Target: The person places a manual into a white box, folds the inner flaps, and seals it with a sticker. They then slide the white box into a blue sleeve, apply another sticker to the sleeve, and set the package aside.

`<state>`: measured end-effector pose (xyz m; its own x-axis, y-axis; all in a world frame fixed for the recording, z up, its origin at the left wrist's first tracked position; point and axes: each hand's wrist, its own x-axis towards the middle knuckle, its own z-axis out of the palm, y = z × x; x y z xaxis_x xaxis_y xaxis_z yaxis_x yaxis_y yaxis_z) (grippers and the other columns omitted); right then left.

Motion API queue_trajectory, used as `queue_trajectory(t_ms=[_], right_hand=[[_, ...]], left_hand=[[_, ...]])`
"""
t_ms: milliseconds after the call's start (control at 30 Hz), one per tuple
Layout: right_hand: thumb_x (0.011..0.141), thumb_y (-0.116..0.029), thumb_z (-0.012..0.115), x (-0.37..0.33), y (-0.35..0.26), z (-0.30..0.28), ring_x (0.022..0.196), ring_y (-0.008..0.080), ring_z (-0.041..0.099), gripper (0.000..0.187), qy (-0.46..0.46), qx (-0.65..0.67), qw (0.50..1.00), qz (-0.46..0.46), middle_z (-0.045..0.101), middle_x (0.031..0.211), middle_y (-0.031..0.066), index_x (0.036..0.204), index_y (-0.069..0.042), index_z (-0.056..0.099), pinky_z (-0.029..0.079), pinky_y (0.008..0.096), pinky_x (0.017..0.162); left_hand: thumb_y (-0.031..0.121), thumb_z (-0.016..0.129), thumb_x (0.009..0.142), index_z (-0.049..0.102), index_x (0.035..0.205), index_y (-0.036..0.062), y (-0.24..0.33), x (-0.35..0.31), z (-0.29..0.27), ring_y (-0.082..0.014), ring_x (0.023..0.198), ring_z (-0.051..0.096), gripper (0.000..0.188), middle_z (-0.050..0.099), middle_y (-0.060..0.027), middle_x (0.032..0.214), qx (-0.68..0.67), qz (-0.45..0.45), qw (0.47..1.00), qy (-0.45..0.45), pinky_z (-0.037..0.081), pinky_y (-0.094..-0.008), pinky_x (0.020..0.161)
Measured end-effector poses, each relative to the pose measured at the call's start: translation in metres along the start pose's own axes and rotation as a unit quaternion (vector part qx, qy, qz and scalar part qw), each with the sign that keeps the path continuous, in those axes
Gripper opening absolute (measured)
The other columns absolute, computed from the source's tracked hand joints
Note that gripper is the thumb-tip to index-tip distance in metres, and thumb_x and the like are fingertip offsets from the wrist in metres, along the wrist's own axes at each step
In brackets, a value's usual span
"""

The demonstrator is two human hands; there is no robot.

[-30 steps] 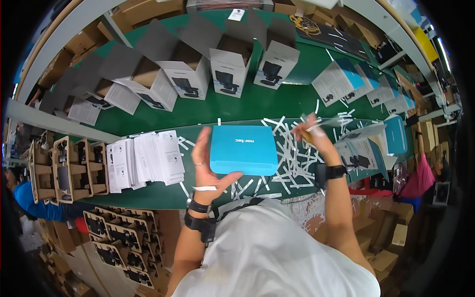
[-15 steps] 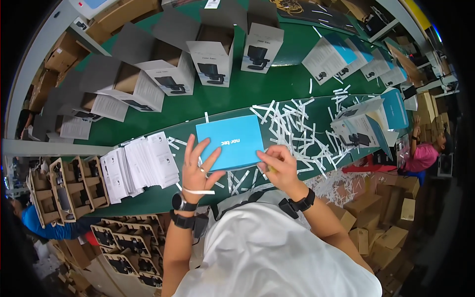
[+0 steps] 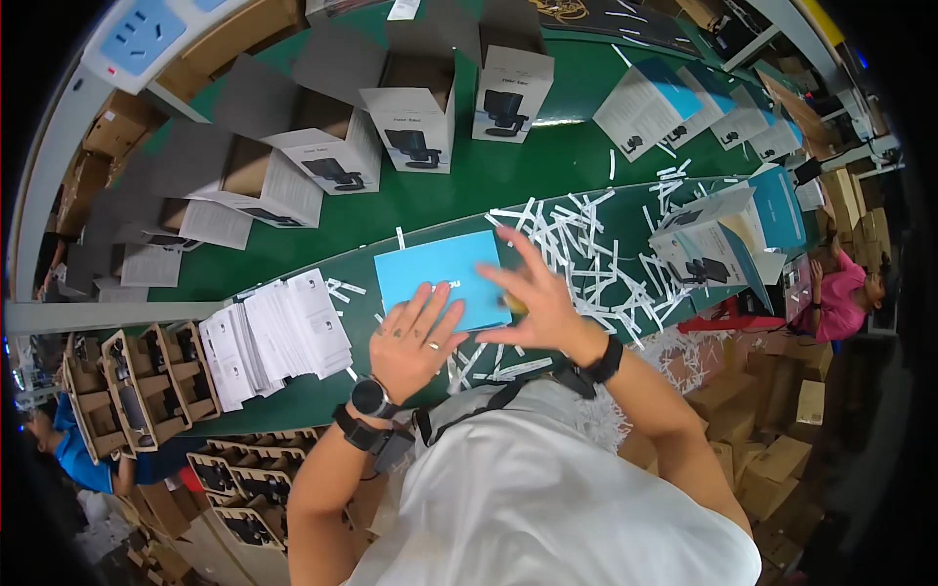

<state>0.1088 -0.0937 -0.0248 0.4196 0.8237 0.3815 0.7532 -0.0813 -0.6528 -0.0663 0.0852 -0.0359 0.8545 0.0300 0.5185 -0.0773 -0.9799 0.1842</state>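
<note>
A flat blue box lies on the green table in front of me. My left hand rests on its near edge with the fingers stretched out flat, partly covering the white print on the lid. Over the box's right end is my right hand, thumb and forefinger spread wide and some fingers blurred. A small yellow thing shows under its fingers, mostly hidden. White paper strips are scattered right of the box, and a few lie below it.
Stacked white leaflets lie at the left, beside brown cardboard inserts. Several open boxes line the far side. More blue-and-white boxes stand at the far right, with an open carton nearer. A person in pink is beyond the right edge.
My left hand has slid right and flattened on the box. My right hand has lifted from the corner, its fingers spreading. The white strip across my left wrist is gone. The box shifted slightly left.
</note>
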Motion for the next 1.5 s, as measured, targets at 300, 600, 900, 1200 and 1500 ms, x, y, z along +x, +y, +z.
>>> queue_trajectory(t_ms=[300, 600, 900, 1200, 1500], right_hand=[[0.059, -0.041, 0.094, 0.010, 0.026, 0.007, 0.087, 0.0298, 0.073, 0.092, -0.068, 0.140, 0.988, -0.008, 0.026, 0.158, 0.0242, 0.141, -0.019, 0.058, 0.061, 0.0361, 0.073], [0.063, -0.037, 0.096, 0.006, 0.062, -0.056, 0.118, 0.0359, 0.062, 0.078, 0.056, 0.218, 0.974, 0.018, 0.029, 0.155, 0.0284, 0.130, -0.010, 0.067, 0.060, 0.0381, 0.080], [0.068, -0.041, 0.091, 0.086, 0.259, -0.150, 0.126, 0.0370, 0.057, 0.079, 0.459, -0.117, 0.853, 0.221, 0.033, 0.152, 0.0307, 0.135, -0.009, 0.062, 0.052, 0.0409, 0.098], [0.065, -0.033, 0.094, 0.047, 0.213, -0.144, 0.118, 0.0296, 0.064, 0.099, 0.422, -0.008, 0.891, 0.169, 0.046, 0.148, 0.0231, 0.146, -0.001, 0.046, 0.055, 0.0372, 0.091], [0.078, -0.023, 0.081, -0.010, 0.068, -0.023, 0.100, 0.0251, 0.067, 0.066, 0.198, 0.137, 0.937, 0.251, 0.068, 0.112, 0.0190, 0.132, 0.004, 0.055, 0.052, 0.0353, 0.090]], left_hand=[[0.066, 0.080, 0.067, 0.035, 0.152, -0.0006, -0.030, 0.043, -0.022, -0.0578, 0.130, 0.036, 0.118, 0.029, -0.0360, 0.149, -0.022, -0.043, 0.984, -0.174, 0.038, -0.0616, 0.105], [0.058, 0.080, 0.072, 0.049, 0.147, 0.0096, -0.022, 0.165, -0.039, -0.0523, 0.135, 0.040, 0.094, 0.039, -0.0299, 0.148, -0.057, 0.098, 0.955, -0.273, 0.044, -0.0575, 0.103], [0.012, 0.072, 0.082, 0.047, 0.145, 0.0133, -0.047, 0.388, 0.118, -0.0418, 0.111, 0.061, 0.068, 0.062, -0.0214, 0.124, 0.101, 0.047, 0.991, -0.075, 0.053, -0.0475, 0.090], [0.007, 0.061, 0.074, 0.076, 0.113, 0.0133, -0.012, 0.276, 0.037, -0.0286, 0.092, 0.060, 0.041, 0.064, -0.0057, 0.098, 0.144, 0.160, 0.968, -0.128, 0.048, -0.0435, 0.088], [0.008, 0.072, 0.087, 0.067, 0.123, 0.0097, -0.032, 0.072, -0.048, -0.0350, 0.108, 0.061, 0.037, 0.064, -0.0150, 0.117, 0.105, -0.142, 0.984, 0.032, 0.050, -0.0484, 0.093]])
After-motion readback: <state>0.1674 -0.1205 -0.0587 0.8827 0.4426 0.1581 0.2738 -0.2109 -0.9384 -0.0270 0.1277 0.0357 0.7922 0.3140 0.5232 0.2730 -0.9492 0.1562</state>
